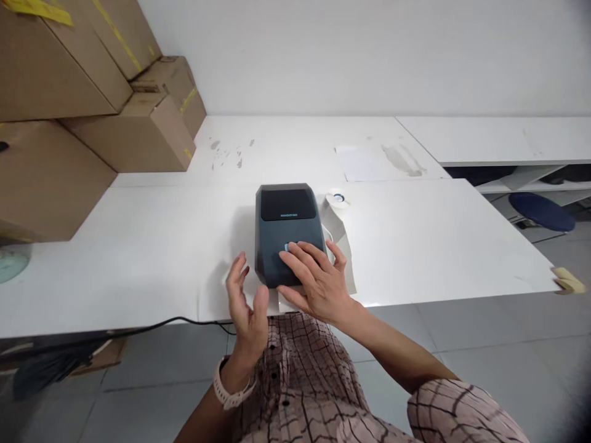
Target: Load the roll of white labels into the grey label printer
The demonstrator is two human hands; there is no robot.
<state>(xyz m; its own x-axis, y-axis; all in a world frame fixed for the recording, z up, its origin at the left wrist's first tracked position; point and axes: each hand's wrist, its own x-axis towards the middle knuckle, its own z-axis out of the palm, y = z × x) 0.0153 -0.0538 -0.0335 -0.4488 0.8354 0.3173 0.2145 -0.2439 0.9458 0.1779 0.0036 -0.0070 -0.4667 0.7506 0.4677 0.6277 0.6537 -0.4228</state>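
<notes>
A dark blue-grey label printer (289, 231) with a glossy black window on its lid stands near the table's front edge. My right hand (318, 280) lies on its front part, fingers stretched out over the top near a small light-blue button (287, 247). Off the printer's left front corner, my left hand (247, 304) is raised with thumb and fingers apart, holding nothing. To the printer's right lies a roll of white labels (338, 199), and a strip of pale paper (344, 246) runs from there toward the table edge, partly hidden by my right hand.
Cardboard boxes (133, 132) are stacked on the left of the white table (438, 240). A white sheet (357, 163) lies at the back. A black cable (175, 319) runs along the front edge. A blue stool (541, 211) stands at right.
</notes>
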